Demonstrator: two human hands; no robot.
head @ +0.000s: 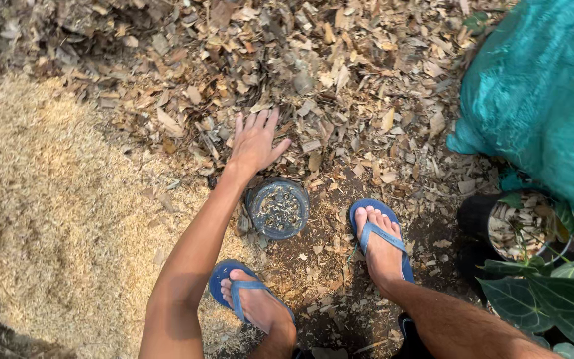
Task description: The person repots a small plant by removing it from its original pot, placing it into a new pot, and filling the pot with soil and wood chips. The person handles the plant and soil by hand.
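Your left hand (255, 143) lies flat, fingers spread, on the dry leaves (313, 80) just beyond the pot (278, 208). Husks (48, 219) spread left of the pot; right of it, a teal sack (539, 100) and a potted plant (523, 229).

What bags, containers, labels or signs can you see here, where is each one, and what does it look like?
Teal woven sack: upper right, bulging, standing on the leaf litter.
Small round container: centre, just below the left hand, clear rim, holds dry plant bits.
Black pot: right, beside the sack, round, filled with dry leaf chips, a green-leaved plant in front.
No labels, signs or screens in view.
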